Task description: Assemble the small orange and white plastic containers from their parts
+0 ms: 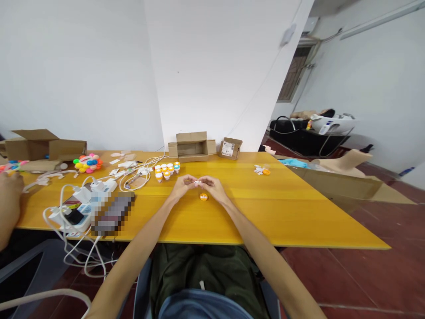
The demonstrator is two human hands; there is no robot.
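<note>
Both my hands meet over the middle of the yellow table (299, 212). My left hand (183, 185) and my right hand (213, 187) pinch a small whitish piece (197, 183) between their fingertips; it is too small to name. Just below the fingers, an orange round lid or shallow cup (203, 197) with something white in it lies on the table. To the left stand several small white jars with orange or blue bands (166, 172), grouped close together.
An opened cardboard box (191, 148) and a smaller box (229, 148) stand by the wall. White pieces with an orange item (266, 172) lie right. A power strip (89, 206), cables, a blurred-out dark device (113, 213) and colourful balls (87, 164) fill the left. Another person's hand (9, 199) is far left.
</note>
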